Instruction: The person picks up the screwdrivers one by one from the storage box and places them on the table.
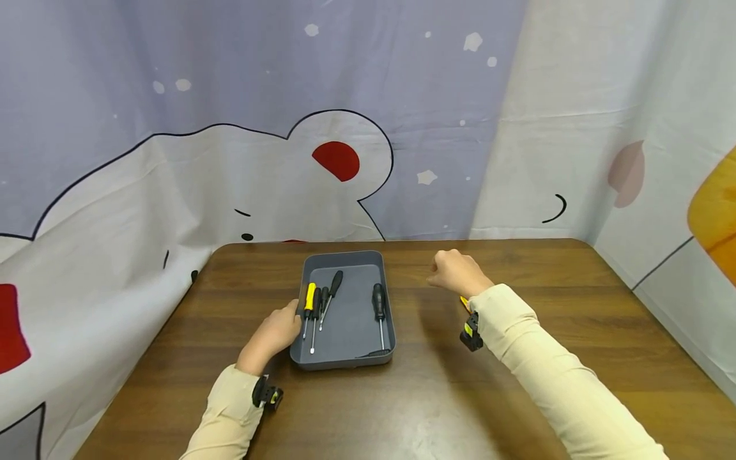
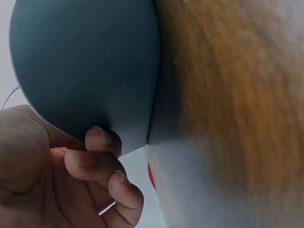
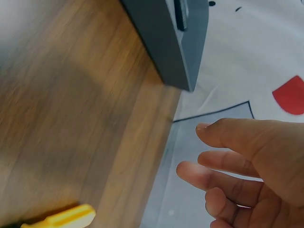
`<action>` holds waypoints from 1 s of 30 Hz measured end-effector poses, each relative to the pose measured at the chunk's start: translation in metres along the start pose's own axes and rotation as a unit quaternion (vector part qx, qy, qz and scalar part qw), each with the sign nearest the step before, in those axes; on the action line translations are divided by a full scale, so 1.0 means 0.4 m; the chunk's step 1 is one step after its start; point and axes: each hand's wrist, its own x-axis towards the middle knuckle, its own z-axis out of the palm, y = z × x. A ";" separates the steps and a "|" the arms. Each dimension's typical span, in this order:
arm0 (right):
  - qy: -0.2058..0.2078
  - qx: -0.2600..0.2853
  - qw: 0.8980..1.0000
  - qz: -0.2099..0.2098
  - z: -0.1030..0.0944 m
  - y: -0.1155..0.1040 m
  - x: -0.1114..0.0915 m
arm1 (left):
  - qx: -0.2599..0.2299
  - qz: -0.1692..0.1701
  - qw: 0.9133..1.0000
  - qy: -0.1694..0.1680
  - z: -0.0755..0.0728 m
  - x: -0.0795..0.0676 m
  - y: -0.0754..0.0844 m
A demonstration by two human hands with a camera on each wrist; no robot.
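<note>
A grey tray (image 1: 345,365) sits on the wooden table, holding several screwdrivers. At its left side, my left hand (image 1: 280,329) pinches the wall, thumb and fingers at the rim; in the left wrist view the fingers (image 2: 97,166) curl against the tray's outer wall (image 2: 90,61). Inside lie a yellow-handled screwdriver (image 1: 310,297), black ones bunched beside it, and a black screwdriver (image 1: 378,300) along the right. Right of the tray, my right hand (image 1: 457,271) hovers over the table with loosely bent fingers and nothing in them. A yellow handle (image 3: 69,218) lies on the table below it, partly hidden by the right arm in the head view.
The brown wooden table (image 1: 437,396) extends around the tray. A patterned curtain (image 1: 425,115) hangs behind the table's far edge and along the sides. A small dark item (image 1: 376,352) lies in the tray's near right corner.
</note>
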 end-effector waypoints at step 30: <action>-0.023 -0.025 0.999 -0.034 0.053 -0.180 0.062 | -0.009 -0.012 1.000 -0.006 0.009 0.003 0.008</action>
